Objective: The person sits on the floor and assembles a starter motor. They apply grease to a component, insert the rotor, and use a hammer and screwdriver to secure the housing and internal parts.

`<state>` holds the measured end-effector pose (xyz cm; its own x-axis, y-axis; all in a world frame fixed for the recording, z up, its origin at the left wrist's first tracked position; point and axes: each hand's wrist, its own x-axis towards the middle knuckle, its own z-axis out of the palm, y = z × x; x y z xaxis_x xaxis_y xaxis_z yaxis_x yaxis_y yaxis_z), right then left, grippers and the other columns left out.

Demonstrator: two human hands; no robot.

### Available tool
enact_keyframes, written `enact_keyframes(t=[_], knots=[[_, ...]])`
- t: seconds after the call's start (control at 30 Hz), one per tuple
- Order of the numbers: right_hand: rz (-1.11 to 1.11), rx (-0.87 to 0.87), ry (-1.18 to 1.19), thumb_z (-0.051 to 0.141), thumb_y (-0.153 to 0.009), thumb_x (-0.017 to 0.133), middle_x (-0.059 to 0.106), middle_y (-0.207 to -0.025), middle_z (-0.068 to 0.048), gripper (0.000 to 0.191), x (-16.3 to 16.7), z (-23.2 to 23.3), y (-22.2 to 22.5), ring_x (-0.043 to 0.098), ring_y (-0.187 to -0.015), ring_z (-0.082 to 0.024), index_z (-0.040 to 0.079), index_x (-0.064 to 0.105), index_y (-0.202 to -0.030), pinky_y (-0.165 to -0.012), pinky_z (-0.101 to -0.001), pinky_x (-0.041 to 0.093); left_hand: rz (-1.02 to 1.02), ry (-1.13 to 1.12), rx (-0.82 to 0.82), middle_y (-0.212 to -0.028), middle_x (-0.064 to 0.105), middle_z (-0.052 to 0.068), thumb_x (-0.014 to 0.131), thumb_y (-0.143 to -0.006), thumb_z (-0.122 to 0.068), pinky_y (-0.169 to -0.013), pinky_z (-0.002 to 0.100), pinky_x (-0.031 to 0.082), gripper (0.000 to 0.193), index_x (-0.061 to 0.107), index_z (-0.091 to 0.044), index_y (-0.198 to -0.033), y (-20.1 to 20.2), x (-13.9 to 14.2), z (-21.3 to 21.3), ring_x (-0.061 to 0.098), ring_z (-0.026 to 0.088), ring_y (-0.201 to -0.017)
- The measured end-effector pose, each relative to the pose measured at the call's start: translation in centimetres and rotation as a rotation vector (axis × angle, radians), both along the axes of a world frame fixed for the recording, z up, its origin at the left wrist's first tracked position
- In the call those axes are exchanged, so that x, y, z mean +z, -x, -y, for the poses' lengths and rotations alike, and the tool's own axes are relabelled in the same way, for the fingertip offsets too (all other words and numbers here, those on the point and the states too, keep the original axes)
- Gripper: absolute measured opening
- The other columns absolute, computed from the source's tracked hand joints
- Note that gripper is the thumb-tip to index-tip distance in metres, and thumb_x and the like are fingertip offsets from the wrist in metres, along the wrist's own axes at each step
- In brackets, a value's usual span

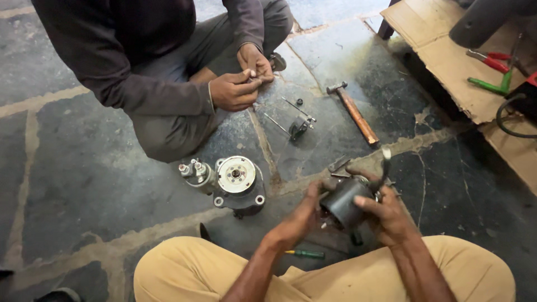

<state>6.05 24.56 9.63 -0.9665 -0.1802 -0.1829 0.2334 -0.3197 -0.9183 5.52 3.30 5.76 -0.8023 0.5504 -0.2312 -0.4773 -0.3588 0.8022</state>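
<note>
Head view: dark metal cylinder held above floor between both hands, long axis tilted up-right. Left hand fingers wrap its near-left end; right hand fingers clasp right side, nearer bent tool sticking up behind.

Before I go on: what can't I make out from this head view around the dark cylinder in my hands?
- Far end of the dark cylindrical housing: hidden by the left hand and right hand.
- What the other person's hands pinch: too small, covered by fingers.
- Green-handled screwdriver: tip hidden behind the left forearm.
- Pliers on the cardboard: partly under a dark object at the top edge.
</note>
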Motion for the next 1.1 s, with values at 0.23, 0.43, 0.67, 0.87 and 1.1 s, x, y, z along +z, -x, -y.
enact_keyframes(t=[0.23,0.43,0.67,0.87,1.1], knots=[[-0.419,0.249,-0.549,0.034,-0.052,0.094,0.053,-0.15,-0.015,0.124,5.5,1.5,-0.5,0.055,-0.136,-0.027,0.008,0.037,-0.158,-0.112,-0.0406,0.043,-0.319,0.035,-0.308,-0.15,0.048,0.033,0.091,-0.073,-0.041,-0.118,0.04,0.037,0.133,0.002,-0.011,-0.167,0.4,2.5,2.3,0.05,0.03,-0.137],[-0.247,0.305,-0.569,0.022,-0.042,0.098,0.041,-0.161,-0.013,0.141,5.6,1.4,-0.3,0.055,-0.136,-0.03,0.016,0.022,-0.161,-0.113,-0.0425,0.044,-0.678,0.145,-0.056,-0.178,0.023,0.018,0.096,-0.058,-0.026,-0.133,0.037,0.023,0.15,0.005,-0.003,-0.175,-0.6,3.6,0.7,0.026,0.026,-0.163],[0.053,-0.197,-1.033,0.044,-0.072,0.087,0.068,-0.138,-0.018,0.087,-2.3,-3.5,3.3,0.066,-0.129,-0.033,0.008,0.055,-0.145,-0.108,-0.0457,0.052,-0.343,0.182,0.153,-0.147,0.055,0.016,0.094,-0.059,-0.03,-0.116,0.037,0.041,0.124,0.029,-0.009,-0.162,0.0,1.8,-0.2,0.053,0.026,-0.137],[0.207,0.407,-1.763,0.056,-0.066,0.096,0.059,-0.133,-0.029,0.098,-7.3,-0.4,2.8,0.062,-0.122,-0.042,0.004,0.051,-0.136,-0.1,-0.0472,0.054,-0.049,-0.151,0.402,-0.134,0.057,0.009,0.081,-0.078,-0.049,-0.103,0.044,0.051,0.09,0.041,-0.014,-0.149,-0.1,-1.1,-0.3,0.058,0.023,-0.122],[-0.048,0.361,-1.735,0.027,-0.074,0.077,0.075,-0.118,-0.019,0.048,-5.4,2.0,1.8,0.072,-0.11,-0.038,0.019,0.071,-0.121,-0.092,-0.0483,0.059,0.205,-0.585,0.333,-0.129,0.062,0.011,0.062,-0.091,-0.073,-0.105,0.047,0.054,0.087,0.046,-0.01,-0.149,0.3,-0.8,-0.9,0.064,0.027,-0.117]])
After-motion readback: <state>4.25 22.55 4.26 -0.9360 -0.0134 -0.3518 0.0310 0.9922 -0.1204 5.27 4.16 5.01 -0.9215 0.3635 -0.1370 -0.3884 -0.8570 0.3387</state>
